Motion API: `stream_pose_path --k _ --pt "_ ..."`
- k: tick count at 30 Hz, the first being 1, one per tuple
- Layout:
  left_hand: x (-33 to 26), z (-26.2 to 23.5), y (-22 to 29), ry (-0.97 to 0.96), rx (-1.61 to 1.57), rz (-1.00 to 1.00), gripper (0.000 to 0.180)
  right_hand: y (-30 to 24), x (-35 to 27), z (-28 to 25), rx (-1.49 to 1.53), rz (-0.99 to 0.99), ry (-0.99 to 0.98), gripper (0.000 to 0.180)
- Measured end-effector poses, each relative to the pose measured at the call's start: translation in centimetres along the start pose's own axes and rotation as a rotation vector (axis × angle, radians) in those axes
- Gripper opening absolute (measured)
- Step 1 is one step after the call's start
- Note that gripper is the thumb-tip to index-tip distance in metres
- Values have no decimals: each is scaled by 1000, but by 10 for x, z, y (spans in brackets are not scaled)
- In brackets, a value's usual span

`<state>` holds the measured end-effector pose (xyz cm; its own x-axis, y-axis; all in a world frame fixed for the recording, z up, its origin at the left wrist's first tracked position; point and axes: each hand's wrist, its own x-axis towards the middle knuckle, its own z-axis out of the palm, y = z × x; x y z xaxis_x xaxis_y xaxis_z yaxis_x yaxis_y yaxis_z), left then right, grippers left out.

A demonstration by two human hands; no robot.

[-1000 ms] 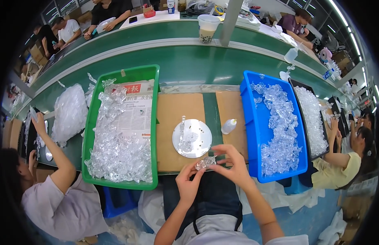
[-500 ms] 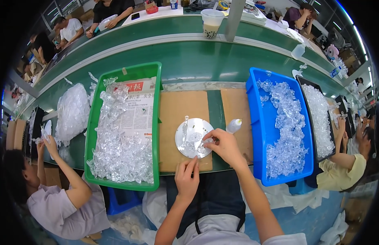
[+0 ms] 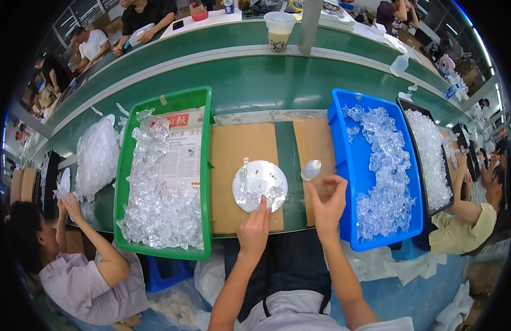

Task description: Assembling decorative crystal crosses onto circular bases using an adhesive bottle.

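While left hand point(image 3: 254, 230) presses fingertip on round plate point(image 3: 259, 186), right hand point(image 3: 328, 202) hovers, fingers loosely spread, empty.

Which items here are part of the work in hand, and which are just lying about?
In use:
- round white disc, left hand touching its edge
- small clear pieces on the disc
- small white bottle, right hand open beside it

Lying about:
- green bin of clear pieces
- blue bin of clear pieces
- lidded drink cup behind the belt

Right hand point(image 3: 328, 199) off the round plate point(image 3: 259, 186), now empty beside it
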<state>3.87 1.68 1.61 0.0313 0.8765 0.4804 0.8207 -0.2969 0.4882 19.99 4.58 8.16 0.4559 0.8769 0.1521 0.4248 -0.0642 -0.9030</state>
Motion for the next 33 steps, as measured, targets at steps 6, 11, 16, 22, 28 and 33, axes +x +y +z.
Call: stream_pose_path --k 6,11,16,22,28,33 --pt "3 0 2 -36 26 19 40 31 28 6 51 -174 -81 40" --pt "-2 1 -4 -14 72 36 42 16 -16 -30 -44 -323 -214 39" --pt "0 0 0 -38 126 41 42 3 -45 -40 -190 -234 -337 36" --pt "0 1 -1 -14 105 49 42 9 -47 -38 -399 -254 -343 32" --pt "1 0 0 1 82 52 42 3 -45 -37 -395 -295 -376 32" --pt "3 -2 1 5 82 52 42 2 -43 -34 -382 -322 -387 32"
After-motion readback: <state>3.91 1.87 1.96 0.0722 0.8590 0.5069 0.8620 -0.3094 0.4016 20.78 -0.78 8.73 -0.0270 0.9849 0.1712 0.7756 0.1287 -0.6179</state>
